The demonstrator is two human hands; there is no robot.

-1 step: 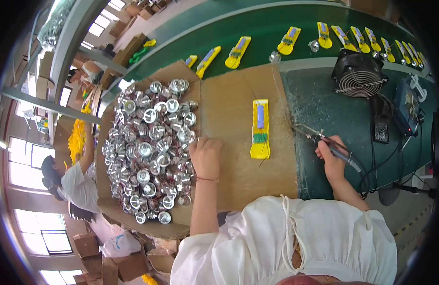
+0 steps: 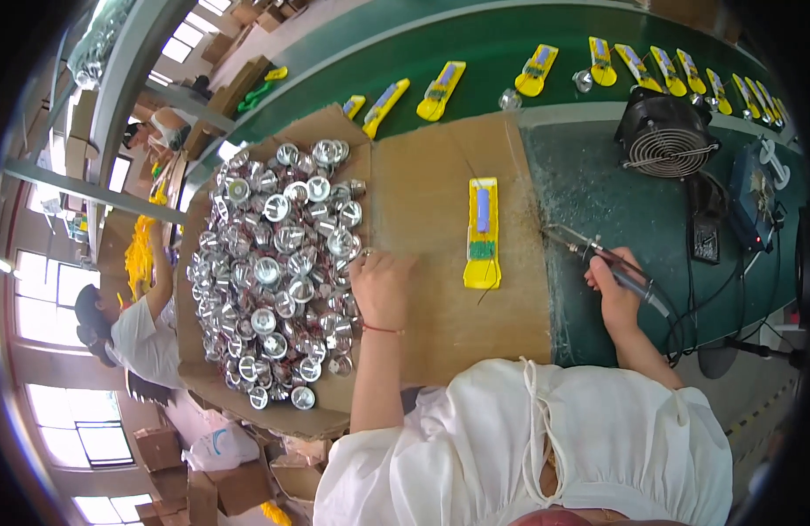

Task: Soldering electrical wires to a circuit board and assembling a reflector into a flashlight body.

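Note:
My left hand (image 2: pixel 381 287) is at the right edge of a cardboard box of silver reflector cups (image 2: pixel 266 270). Its fingers are bent downward and the tips are hidden, so whatever they grip cannot be made out. A soldering iron (image 2: pixel 622 273) is held in my right hand (image 2: pixel 617 294), its metal tip pointing left near the edge of the brown board (image 2: pixel 440 342). On that board, between my hands, lies a yellow flashlight housing (image 2: pixel 483 272) with a blue cylindrical battery (image 2: pixel 483 210), a small green circuit board (image 2: pixel 482 250) and thin wires at both ends.
Beyond the board, a green conveyor (image 2: pixel 484 66) carries several yellow housings and some reflector cups. A black fan (image 2: pixel 668 145) stands at the right, with a black holder (image 2: pixel 705 219) and a blue soldering station (image 2: pixel 754 206) beside it. Another person (image 2: pixel 142 337) works at the far left.
The view has shifted very slightly. Both hands, the soldering iron and the yellow housing otherwise keep their places.

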